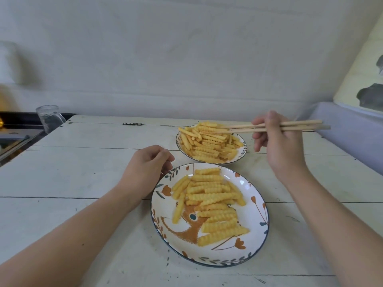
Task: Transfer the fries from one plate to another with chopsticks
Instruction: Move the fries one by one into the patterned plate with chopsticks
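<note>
A person is sitting at a white plank counter (83,166) on which two plates are standing, one behind the other. The right hand (277,146) is hovering to the right of the far plate (244,151), its fingers (261,121) curling round a pair of pale wooden chopsticks (269,127) and pinching them near mid-length; the sticks are lying almost level, their blunt ends pointing right and their tips reaching left over the heap of crinkle-cut fries (209,145) in that plate. Whether the tips are closing on a fry cannot be told, since they are merging with the pile. The left hand (149,164) is resting at the far-left rim of the near plate (257,241), its fingers loosely curling, with the fingertips touching or just beside the rim; whether they are actually gripping it cannot be told. The near plate, white with a dark rim line, orange flowers and an orange animal figure, is carrying a second batch of fries (211,201) spread across its middle and far half. The two plates are sitting just beside each other, rims nearly touching. A clear glass cup (49,118) is standing at the far-left corner of the counter, well apart from both plates.
</note>
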Demonstrator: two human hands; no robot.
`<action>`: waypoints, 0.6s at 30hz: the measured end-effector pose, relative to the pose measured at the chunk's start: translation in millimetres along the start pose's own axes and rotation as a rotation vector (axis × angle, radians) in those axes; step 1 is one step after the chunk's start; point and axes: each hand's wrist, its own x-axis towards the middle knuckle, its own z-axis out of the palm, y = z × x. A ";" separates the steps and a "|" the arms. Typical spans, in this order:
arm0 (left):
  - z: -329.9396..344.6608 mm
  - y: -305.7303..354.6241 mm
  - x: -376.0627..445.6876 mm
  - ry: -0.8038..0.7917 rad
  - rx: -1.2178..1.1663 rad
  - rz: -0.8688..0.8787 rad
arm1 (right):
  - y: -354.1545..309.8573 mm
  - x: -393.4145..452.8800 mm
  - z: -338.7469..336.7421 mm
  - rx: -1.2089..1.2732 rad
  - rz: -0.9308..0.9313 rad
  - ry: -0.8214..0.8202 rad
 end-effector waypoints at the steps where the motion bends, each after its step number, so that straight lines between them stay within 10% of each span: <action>1: 0.4 0.1 0.4 -0.003 0.000 0.001 | 2.8 -5.4 3.6 -0.009 -0.007 -0.026; 18: 0.0 -0.5 4.6 -0.023 -0.026 -0.012 | -2.6 30.1 84.5 -0.229 0.050 -0.198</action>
